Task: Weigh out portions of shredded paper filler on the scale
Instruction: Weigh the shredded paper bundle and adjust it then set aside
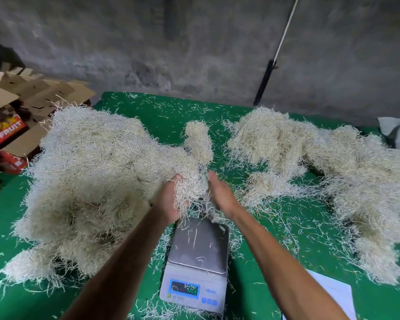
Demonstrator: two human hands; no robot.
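Head: shredded paper (185, 192) between both hands' fingers (214, 181).

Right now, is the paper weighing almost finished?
Probably not. Separate clumps on the right may be finished portions. Both hands, left and right, gather a bunch beyond the scale, whose pan holds only stray strands. The big pile on the left remains.

Two bare forearms in view, no sleeves, no gloves. Left hand (171, 199) and right hand (219, 195): no rings, watch or bands visible.
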